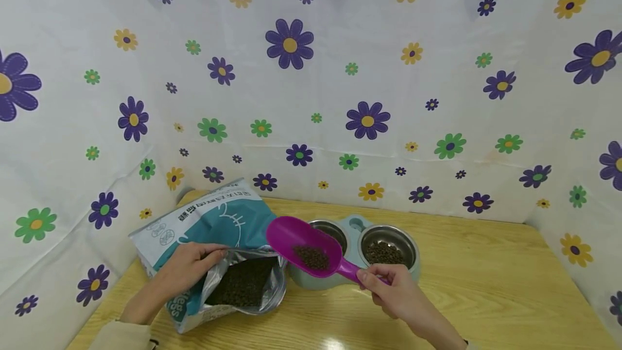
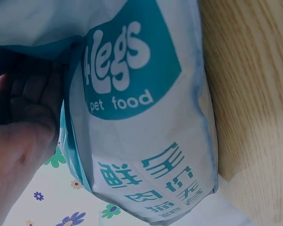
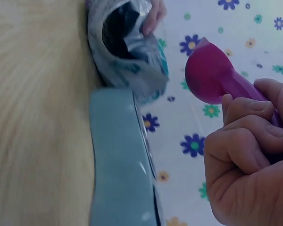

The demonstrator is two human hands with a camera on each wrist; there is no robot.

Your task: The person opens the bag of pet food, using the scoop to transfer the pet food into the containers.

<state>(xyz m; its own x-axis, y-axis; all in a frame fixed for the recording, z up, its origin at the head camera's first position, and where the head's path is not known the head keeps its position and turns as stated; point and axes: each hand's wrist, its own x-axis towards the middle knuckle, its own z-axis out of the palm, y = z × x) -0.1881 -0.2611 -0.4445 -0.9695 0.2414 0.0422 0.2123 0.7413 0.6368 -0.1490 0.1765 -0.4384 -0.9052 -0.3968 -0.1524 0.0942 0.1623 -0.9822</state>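
My right hand [image 1: 394, 291] grips the handle of a magenta scoop [image 1: 285, 235], its fingers curled round it. Brown kibble [image 1: 312, 257] lies in the scoop, which is above the left side of a pale blue double pet bowl [image 1: 311, 281]. On the left, a white and teal pet food bag [image 1: 209, 226] lies tilted, its silver-lined mouth facing me with dark kibble [image 1: 243, 282] inside. My left hand [image 1: 187, 269] holds the upper edge of that mouth. In the left wrist view its fingers [image 2: 33, 89] reach under a fold of the bag.
The double bowl has two steel bowls; kibble [image 1: 384, 253] lies in the right one, while the scoop partly covers the left one [image 1: 332, 228]. Everything stands on a wood-grain table [image 1: 491, 280]. A white flowered cloth [image 1: 320, 91] hangs behind and along both sides.
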